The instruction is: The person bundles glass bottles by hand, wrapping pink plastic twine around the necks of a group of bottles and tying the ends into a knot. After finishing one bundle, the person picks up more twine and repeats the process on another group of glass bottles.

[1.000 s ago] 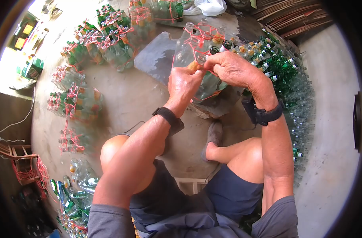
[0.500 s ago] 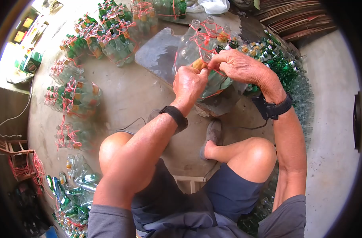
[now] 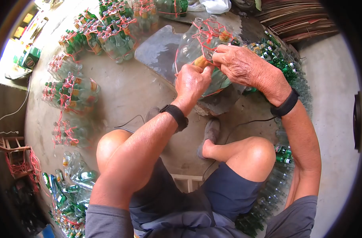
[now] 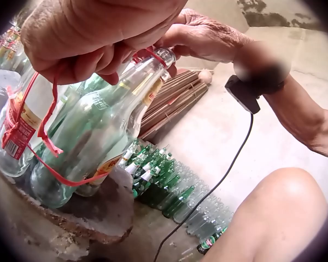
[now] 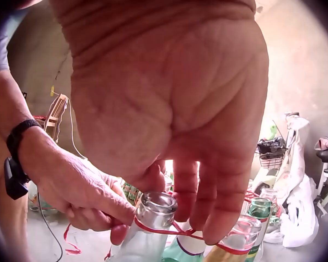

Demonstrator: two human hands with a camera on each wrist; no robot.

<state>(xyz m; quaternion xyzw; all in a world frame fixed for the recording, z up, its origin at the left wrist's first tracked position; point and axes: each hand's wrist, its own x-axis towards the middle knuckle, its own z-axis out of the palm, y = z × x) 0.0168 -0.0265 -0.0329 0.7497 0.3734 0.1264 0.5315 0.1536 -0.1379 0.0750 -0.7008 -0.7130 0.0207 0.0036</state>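
Note:
A bundle of clear and green glass bottles [image 3: 189, 49], bound with red string, stands on a grey slab [image 3: 155, 49]. At its near side, the left hand [image 3: 192, 82] has its fingers curled round the red string; in the left wrist view a loose end [image 4: 48, 139] hangs below that hand [image 4: 104, 33]. The right hand [image 3: 244, 65] is at the bottle tops, touching the neck area. In the right wrist view, its fingers reach down beside a clear bottle mouth [image 5: 157, 204] looped by red string [image 5: 153, 229]; its exact grip on the string is partly hidden.
More tied bottle bundles [image 3: 73, 93] stand along the left. Loose bottles [image 3: 71, 194] lie at lower left, and rows of green and clear bottles [image 3: 286, 63] line the right. A black cable [image 3: 248, 122] crosses the floor near a shoe [image 3: 209, 137].
Both hands have shifted slightly right in the head view, staying at the bundle. The right wrist and forearm have swung outward, and the right hand now covers more of the dark bottle tops.

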